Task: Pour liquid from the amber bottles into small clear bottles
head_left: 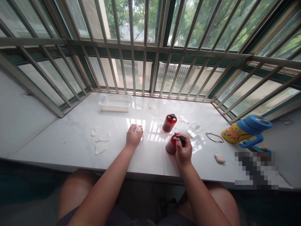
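Observation:
My left hand (pixel 133 136) is closed around a small clear bottle (pixel 137 128), whose transparent top shows above the fingers; most of its body is hidden. My right hand (pixel 184 150) is wrapped round the black cap and upper part of a red-brown bottle (pixel 171 147), which looks slightly tilted. Whether its base touches the counter I cannot tell. Just behind it, a second red-brown bottle (pixel 169 123) with a black cap stands on the white counter (pixel 150 160). To the right of that lies a clear, flat-sided object (pixel 194 130).
A white perforated basket (pixel 115 106) stands at the back left. Crumpled white tissues (pixel 101 148) lie at the left. On the right are a thin cord loop (pixel 214 137), a pale stone-like lump (pixel 219 158) and a blue-and-yellow water bottle (pixel 237 133). Metal window bars (pixel 155 50) border the counter's back.

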{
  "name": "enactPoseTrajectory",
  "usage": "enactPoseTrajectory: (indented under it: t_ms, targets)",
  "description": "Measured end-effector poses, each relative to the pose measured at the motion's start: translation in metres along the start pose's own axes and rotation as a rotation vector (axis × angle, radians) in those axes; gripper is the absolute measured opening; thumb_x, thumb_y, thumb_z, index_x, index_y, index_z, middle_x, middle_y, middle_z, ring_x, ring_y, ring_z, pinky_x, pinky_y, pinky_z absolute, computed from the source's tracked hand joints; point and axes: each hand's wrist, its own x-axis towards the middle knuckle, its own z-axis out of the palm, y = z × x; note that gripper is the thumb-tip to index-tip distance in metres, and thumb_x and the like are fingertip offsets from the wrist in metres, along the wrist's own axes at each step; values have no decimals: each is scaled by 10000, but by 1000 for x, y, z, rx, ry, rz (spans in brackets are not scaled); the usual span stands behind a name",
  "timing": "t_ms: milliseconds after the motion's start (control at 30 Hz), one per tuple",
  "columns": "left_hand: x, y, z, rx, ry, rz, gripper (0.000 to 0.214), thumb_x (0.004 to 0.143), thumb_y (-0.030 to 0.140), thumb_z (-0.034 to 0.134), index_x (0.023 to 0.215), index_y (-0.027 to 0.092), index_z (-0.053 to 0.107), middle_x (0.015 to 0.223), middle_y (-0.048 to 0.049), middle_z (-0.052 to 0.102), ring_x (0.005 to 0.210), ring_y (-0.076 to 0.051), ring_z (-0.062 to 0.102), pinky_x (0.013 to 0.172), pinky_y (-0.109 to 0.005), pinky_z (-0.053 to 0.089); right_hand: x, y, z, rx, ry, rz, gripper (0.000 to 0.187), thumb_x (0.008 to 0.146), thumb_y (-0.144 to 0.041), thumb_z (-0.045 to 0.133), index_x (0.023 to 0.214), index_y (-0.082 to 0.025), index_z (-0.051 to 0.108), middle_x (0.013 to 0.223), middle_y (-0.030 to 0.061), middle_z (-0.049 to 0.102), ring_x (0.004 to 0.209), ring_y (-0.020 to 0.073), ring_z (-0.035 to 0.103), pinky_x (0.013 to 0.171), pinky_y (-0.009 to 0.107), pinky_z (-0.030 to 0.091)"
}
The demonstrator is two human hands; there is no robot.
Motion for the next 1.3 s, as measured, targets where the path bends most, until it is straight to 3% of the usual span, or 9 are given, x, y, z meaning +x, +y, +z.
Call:
enactPoseTrajectory:
  t_ms: [1300]
  targets:
    - [-1, -2, 0, -27, 15, 21, 119, 909, 373, 695, 975, 274, 683, 1020, -1, 808, 835, -201, 725, 796, -312, 555, -1, 2, 0, -15, 10, -13, 248, 999, -461, 641, 1084, -240, 714, 1146, 88, 746, 1121, 309, 696, 1011, 504, 525]
